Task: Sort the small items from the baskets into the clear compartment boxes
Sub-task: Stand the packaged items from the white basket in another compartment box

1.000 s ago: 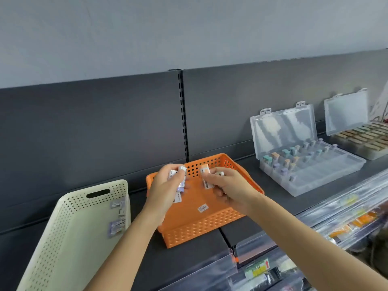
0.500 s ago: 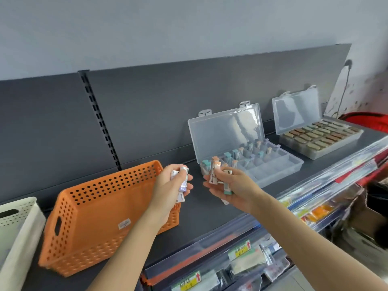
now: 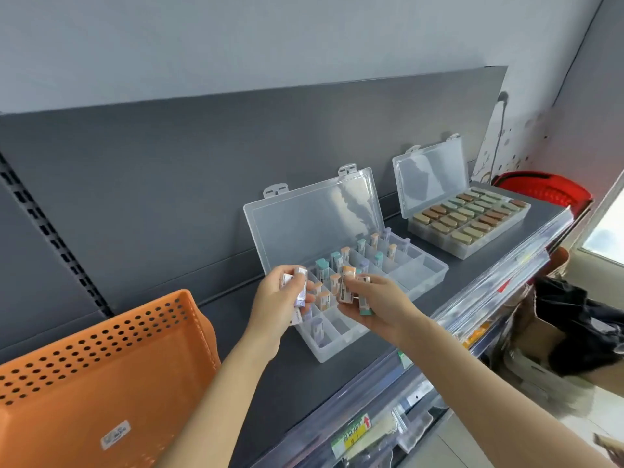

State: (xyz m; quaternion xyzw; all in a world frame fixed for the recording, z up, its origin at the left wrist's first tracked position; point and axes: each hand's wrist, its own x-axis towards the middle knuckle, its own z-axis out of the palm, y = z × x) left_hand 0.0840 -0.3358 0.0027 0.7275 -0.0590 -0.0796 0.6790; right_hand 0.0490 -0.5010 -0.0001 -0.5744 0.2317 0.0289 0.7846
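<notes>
Head view. Left hand (image 3: 280, 298) raised over the left end of the near clear compartment box (image 3: 429, 275); fingers curled round a small bundle of purple-capped tubes (image 3: 301, 287), thumb pressed on them. Right hand (image 3: 378, 305) just beside it over the same box, fingers curled; orange-capped tube (image 3: 346, 287) pinched upright between thumb and fingers, teal-capped tube (image 3: 365, 307) held lower in the palm, cap pointing down. Exact tube count in either hand: cannot tell.

Near box on dark shelf (image 3: 287, 383), lid (image 3: 314, 221) propped open against the back panel. Tubes standing upright in the rear and left compartments; right-end compartments bare. Second clear box (image 3: 489, 238) further right, lid open, packed with tan, green and brown flat pieces. Orange basket (image 3: 101, 366) at lower left, well apart from both hands. Red basket (image 3: 547, 190) beyond the shelf end.
</notes>
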